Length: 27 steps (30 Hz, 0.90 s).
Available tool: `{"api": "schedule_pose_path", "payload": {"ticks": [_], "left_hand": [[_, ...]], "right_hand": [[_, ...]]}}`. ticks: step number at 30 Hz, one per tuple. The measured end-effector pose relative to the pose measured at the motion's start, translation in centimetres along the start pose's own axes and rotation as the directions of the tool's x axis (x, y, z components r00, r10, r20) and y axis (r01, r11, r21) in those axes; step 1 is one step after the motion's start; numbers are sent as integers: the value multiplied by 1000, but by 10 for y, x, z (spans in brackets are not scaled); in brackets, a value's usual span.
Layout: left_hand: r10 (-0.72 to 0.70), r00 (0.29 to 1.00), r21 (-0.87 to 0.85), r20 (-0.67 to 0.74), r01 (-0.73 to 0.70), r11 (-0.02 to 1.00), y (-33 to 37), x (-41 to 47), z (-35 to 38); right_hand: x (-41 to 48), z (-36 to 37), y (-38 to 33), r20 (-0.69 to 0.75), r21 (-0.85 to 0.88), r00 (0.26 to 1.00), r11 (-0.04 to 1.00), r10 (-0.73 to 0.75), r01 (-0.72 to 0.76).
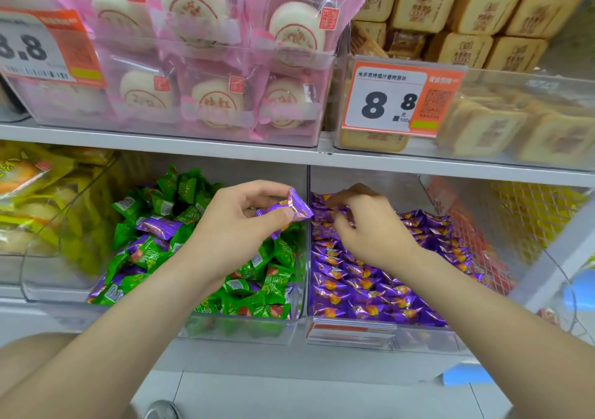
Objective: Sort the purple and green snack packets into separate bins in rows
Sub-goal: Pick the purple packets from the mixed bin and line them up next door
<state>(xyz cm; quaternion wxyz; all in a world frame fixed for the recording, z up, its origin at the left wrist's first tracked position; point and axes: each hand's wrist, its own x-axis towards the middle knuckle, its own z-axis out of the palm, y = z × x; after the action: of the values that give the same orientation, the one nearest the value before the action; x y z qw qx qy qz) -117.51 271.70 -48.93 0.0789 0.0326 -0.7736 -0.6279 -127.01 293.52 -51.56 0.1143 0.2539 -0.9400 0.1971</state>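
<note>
Head | left hand (238,225) pinches crinkly purple packet (297,204) | right hand (370,225) grip unclear

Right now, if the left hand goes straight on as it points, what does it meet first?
Probably the right hand, among the purple foil packets in the right clear plastic bin. The left hand and its pinched purple packet seem above the dividing wall, though depth is unclear.
</note>
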Motion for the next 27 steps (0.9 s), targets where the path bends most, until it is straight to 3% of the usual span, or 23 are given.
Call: {"api": "schedule_pose_path", "payload": {"ticks": [2,4,5,7,9,13,16,19,23,27], "left_hand": [[63,997,10,38,-64,998,3,-2,-1],[108,991,28,81,-111,993,7,-4,-2],[121,987,28,102,-124,992,9,-4,-2],[140,983,24,118,-144,989,10,-6,-2],[157,982,15,107,-159,987,11,-7,-1],[174,976,31,128,-179,983,9,-10,0],[195,971,72,141,-207,976,7,-13,7],[220,974,154,45,-224,962,2,-11,13],[124,992,310,-14,-113,944,-6,-6,13],[74,997,353,25,-78,932,-8,-6,18]], "right_hand": [[-7,-14,-18,-80,282,994,958,71,-46],[-18,-29,-39,29,624,997,777,77,-78],[-23,-34,-46,72,699,997,711,42,-80],[-31,-38,-51,87,700,996,711,-2,-59],[-32,-43,-51,82,684,996,724,47,-90],[-32,-52,-38,194,752,977,627,86,-205],[-33,-57,-27,311,738,950,635,-18,-229],[-26,-55,-8,183,622,982,768,45,-151],[-17,-42,21,-64,279,980,946,187,-163],[-16,-21,25,30,125,990,982,135,-138]]}}
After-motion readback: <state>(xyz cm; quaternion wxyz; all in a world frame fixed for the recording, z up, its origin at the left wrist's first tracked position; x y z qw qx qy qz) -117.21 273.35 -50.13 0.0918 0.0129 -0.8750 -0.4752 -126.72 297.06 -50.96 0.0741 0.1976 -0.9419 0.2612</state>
